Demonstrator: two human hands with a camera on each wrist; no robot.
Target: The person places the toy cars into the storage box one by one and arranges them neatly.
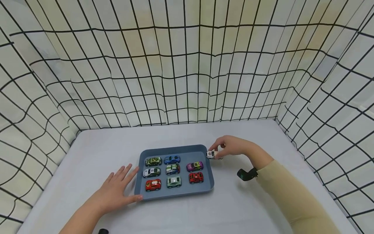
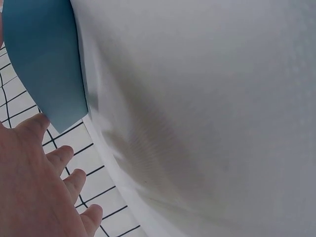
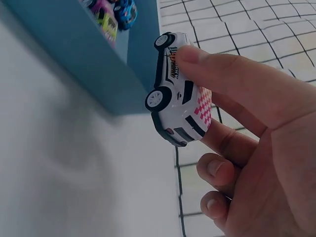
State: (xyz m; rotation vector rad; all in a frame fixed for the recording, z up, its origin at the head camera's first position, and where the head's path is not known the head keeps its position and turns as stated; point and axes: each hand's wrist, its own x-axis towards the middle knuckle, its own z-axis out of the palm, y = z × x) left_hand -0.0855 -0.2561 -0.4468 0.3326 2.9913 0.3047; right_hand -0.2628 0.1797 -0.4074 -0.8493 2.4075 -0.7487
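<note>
My right hand [image 1: 232, 145] pinches a white toy car [image 3: 180, 94] between thumb and fingers, beside the upper right corner of a blue-grey tray [image 1: 208, 175]. Black trim and a pink checkered roof show on this car in the right wrist view. At the tray's left side, my left hand [image 1: 117, 190] lies with fingers spread, its thumb and index finger touching the rim. Inside the tray several toy cars stand in rows, among them a green camouflage car [image 1: 153, 161], a blue car [image 1: 172, 159], a purple and yellow car [image 1: 194, 166] and a red car [image 1: 196, 177].
A white cloth [image 1: 251, 208] covers the table under the tray. White walls with a black grid [image 1: 187, 81] enclose the table at the back and both sides. A black strap piece [image 1: 246, 174] hangs at my right wrist.
</note>
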